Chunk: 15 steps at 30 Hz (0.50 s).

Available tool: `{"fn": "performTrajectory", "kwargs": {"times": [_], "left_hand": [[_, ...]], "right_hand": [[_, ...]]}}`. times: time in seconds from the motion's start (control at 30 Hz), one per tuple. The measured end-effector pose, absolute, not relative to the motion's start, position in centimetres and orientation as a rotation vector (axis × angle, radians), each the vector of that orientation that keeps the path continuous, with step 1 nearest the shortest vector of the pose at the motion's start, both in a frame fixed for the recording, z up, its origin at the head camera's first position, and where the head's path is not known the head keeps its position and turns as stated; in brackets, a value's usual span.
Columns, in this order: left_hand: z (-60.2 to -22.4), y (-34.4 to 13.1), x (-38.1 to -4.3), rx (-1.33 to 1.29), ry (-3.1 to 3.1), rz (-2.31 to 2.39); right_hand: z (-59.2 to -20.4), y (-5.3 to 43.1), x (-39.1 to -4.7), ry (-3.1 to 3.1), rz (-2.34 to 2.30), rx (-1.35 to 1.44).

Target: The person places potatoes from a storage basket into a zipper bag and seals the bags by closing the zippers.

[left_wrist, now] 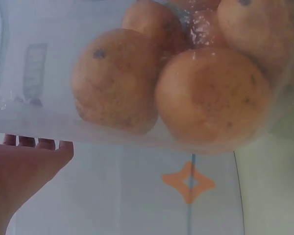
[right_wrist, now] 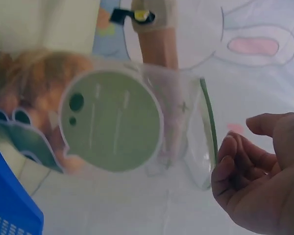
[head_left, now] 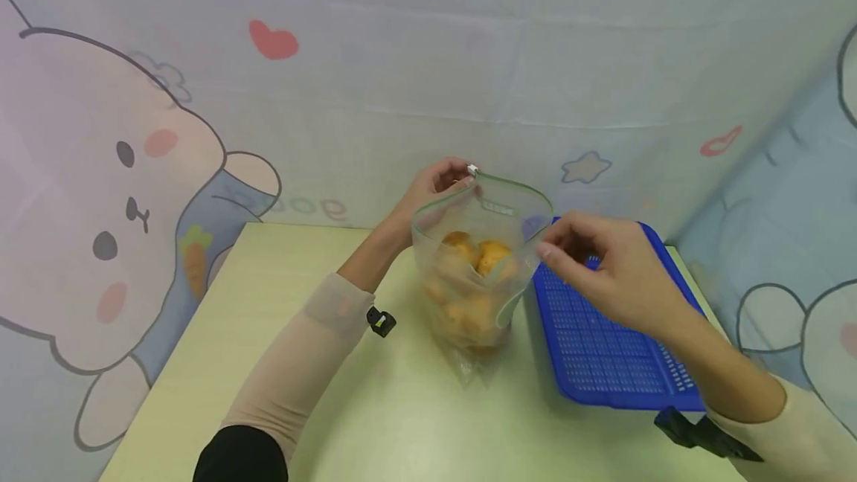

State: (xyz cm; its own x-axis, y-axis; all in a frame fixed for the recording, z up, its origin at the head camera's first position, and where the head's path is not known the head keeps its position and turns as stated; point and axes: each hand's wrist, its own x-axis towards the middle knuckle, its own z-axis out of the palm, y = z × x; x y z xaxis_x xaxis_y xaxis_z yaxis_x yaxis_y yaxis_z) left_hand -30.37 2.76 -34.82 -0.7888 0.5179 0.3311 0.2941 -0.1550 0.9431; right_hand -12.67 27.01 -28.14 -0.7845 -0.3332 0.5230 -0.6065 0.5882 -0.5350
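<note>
A clear zip bag (head_left: 435, 266) with a green-lined mouth stands upright on the table, filled with several round orange-brown fruits (left_wrist: 213, 100). My left hand (head_left: 438, 181) pinches the far left of its mouth, beside a small white slider (head_left: 472, 169). At the opposite side of the mouth is my right hand (head_left: 612, 266). In the right wrist view its loosely bent fingers (right_wrist: 230, 166) come right up to the green rim, while the thumb stands apart from them. The bag's mouth gapes between the hands. A green round print (right_wrist: 112, 122) shows on the bag's side.
A blue perforated plastic basket (head_left: 616, 363) sits on the right of the pale yellow table (head_left: 402, 422), partly below my right forearm. Behind the table hangs a cloth backdrop (head_left: 428, 80) with cartoon prints. Dark wrist cameras are strapped at both sleeves.
</note>
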Motion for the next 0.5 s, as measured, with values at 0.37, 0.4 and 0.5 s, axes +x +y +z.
{"fn": "performTrajectory", "kwargs": {"times": [0.37, 0.4, 0.5], "left_hand": [[-35.4, 2.6, -28.7, 0.966, 2.216, 2.289], [-35.5, 2.6, -28.4, 0.956, 2.275, 2.303], [-35.6, 2.5, -27.6, 0.919, 2.445, 2.323]], "right_hand": [[-31.9, 23.6, -11.7, -2.412, 0.966, 0.845], [-32.1, 23.6, -11.8, -2.420, 0.977, 0.829], [-32.4, 24.0, -12.3, -2.462, 0.987, 0.781]]}}
